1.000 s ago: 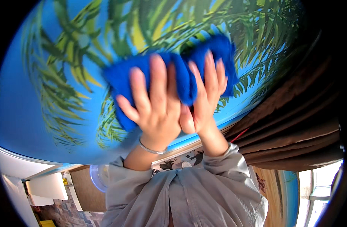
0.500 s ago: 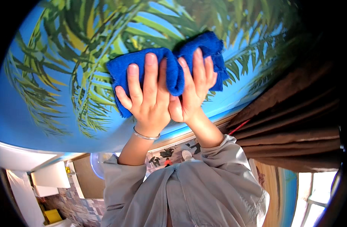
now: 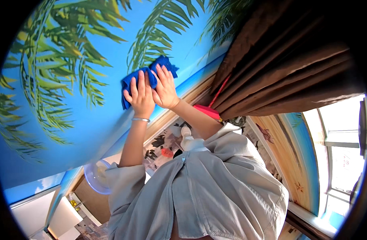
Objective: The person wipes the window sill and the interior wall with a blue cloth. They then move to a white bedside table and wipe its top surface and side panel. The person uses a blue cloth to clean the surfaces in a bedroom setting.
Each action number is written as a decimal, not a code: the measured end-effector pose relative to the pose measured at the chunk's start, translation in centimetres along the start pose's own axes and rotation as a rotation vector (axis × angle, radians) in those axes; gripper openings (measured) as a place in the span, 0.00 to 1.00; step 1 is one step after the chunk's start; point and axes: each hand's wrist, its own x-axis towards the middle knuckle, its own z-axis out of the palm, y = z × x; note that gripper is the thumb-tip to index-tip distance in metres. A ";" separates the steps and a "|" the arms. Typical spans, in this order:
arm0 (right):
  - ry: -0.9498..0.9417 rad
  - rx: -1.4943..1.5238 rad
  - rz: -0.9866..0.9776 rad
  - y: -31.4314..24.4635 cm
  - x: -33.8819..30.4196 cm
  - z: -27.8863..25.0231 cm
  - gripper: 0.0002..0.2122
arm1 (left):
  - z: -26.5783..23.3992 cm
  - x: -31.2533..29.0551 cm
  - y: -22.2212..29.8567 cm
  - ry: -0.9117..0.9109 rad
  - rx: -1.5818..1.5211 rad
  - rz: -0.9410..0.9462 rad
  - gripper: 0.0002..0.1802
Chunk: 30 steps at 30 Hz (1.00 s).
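Two bare hands, one folded blue cloth [image 3: 152, 80], one palm-frond mural [image 3: 91, 124]. Cloth sits against the painted surface, just below a hanging frond, near the mural's lower right border. Left hand [image 3: 142, 100]: palm flat over the cloth, fingers extended and somewhat apart, silver bracelet [image 3: 141, 119] at wrist. Right hand [image 3: 166, 93]: also flat on the cloth, fingers stretched and closer together, thumb side right beside the left hand. Grip: neither one clamped; both press the cloth from the front.

Progress: looks underway, not finished, since the cloth is under both palms rather than put down. How much surface is done: cannot tell. No streaks, wet patches or dirt line show, so covered and uncovered areas look alike. What remains: cannot tell either; large stretches of mural lie left of the cloth, plus a narrow strip toward the brown curtain [image 3: 283, 76]. Blue-rimmed basin [image 3: 88, 185] at lower left, apart from both hands; contents unclear.
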 end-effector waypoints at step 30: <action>0.361 0.040 -0.493 2.2 27.2 -12.3 0.26 | -7.0 27.6 4.7 0.307 0.334 -0.354 0.35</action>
